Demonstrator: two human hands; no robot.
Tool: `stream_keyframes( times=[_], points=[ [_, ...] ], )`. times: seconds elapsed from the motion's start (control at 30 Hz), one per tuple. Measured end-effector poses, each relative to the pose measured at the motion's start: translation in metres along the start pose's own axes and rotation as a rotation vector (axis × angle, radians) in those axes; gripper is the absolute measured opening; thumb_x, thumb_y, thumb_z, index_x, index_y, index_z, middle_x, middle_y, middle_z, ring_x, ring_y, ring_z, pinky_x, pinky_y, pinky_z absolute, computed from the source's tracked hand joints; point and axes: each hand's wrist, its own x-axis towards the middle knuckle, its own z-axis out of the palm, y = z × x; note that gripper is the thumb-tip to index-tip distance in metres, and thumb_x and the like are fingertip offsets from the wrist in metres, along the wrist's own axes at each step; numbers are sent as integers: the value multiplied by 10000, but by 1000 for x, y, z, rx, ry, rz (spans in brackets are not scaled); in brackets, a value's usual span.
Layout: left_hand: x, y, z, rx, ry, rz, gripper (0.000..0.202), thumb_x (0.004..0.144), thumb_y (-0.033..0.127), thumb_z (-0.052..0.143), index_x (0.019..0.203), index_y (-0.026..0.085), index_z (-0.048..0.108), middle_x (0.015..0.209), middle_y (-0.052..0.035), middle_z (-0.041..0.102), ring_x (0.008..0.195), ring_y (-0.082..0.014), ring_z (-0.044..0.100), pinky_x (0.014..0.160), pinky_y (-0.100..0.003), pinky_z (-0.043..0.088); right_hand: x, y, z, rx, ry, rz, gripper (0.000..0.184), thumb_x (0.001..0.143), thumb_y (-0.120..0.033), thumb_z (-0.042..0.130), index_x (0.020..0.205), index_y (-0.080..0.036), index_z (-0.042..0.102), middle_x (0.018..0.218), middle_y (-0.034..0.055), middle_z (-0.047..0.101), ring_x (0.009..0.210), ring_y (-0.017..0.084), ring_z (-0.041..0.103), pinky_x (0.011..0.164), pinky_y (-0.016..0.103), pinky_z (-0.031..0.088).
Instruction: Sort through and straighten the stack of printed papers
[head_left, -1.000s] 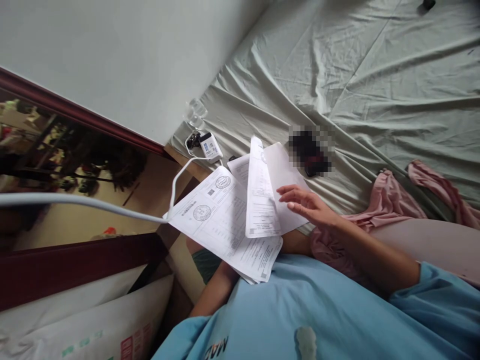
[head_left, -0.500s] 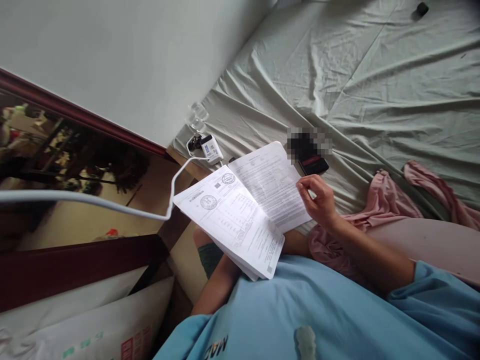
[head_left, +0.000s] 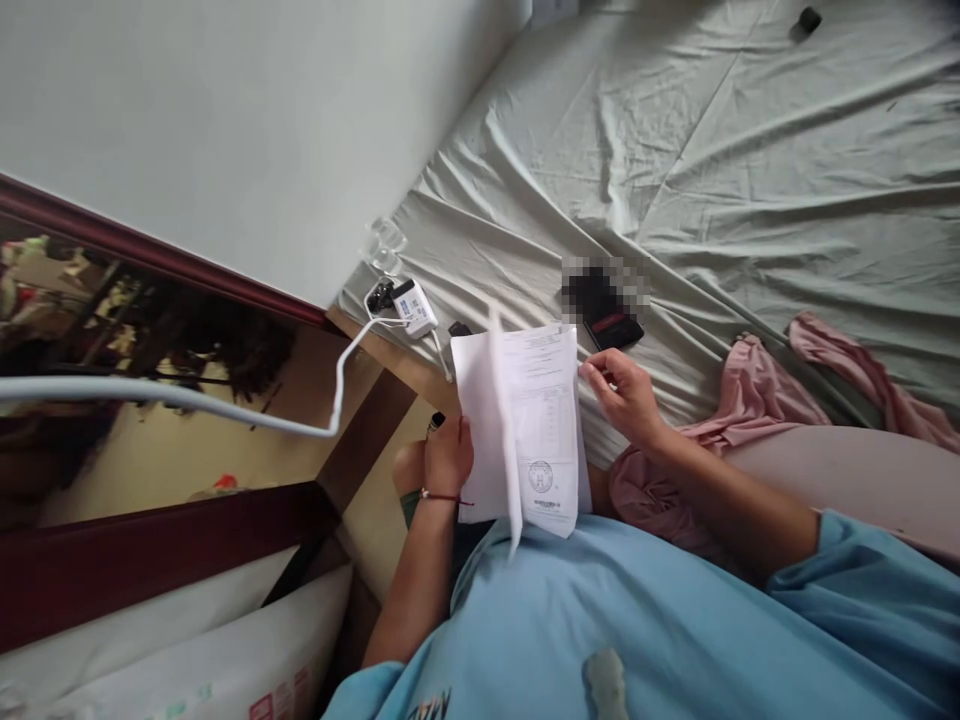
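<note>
A white printed booklet (head_left: 548, 400) lies open above my lap, one leaf standing nearly edge-on in its middle. Its right page has a table of text and a round stamp near the bottom; the left side looks mostly blank. My left hand (head_left: 448, 452), with a thin dark red cord at the wrist, is closed on the booklet's left edge. At the right edge, my right hand (head_left: 626, 395) is closed in a pinch, its fingertips against the pages. Just beyond it a dark phone-like object (head_left: 615, 330), partly pixelated, lies on the sheet.
A white adapter (head_left: 415, 308) with a white cable (head_left: 187, 393) sits at the bed corner near clear plastic cups (head_left: 386, 243). The wrinkled pale green sheet (head_left: 720, 200) spreads ahead. Pink cloth (head_left: 739, 385) lies to the right, a white sack (head_left: 225, 650) at lower left.
The stamped left leaf has swung up and turned over toward the right. My left hand, hidden behind the pages before, now shows at the left edge. My right hand stays near the right edge.
</note>
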Motion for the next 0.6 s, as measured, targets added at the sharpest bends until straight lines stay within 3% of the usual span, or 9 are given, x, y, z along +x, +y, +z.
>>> stream_keyframes(
  times=[0.13,0.3,0.47,0.6],
  points=[
    [-9,-1,-9,102,-33,30,258,986,306,435,747,207,445,691,-24,527,686,-181,502,698,-300,376,2,7,2,-3,47,42,269,980,-452,496,877,-230,608,872,50,650,804,187,596,725,317,476],
    [-20,-19,-12,-234,34,83,317,960,483,502,819,202,541,757,-24,584,719,-166,533,697,-260,435,3,12,5,26,8,90,403,953,-590,510,1061,-218,623,1042,101,684,960,227,632,849,374,510],
    [-22,-33,2,-602,129,15,471,833,659,663,894,193,629,901,-48,658,882,-180,602,862,-269,493,-1,2,7,476,-233,274,572,856,-621,671,1284,-251,583,1224,97,696,1082,236,659,909,376,542],
    [-26,-23,17,-786,159,-114,560,678,689,793,919,196,686,998,-59,711,1008,-202,640,1011,-312,486,-6,-3,5,789,-458,497,463,814,-550,758,1140,-231,684,1059,67,760,884,212,716,804,351,578]
  ],
)
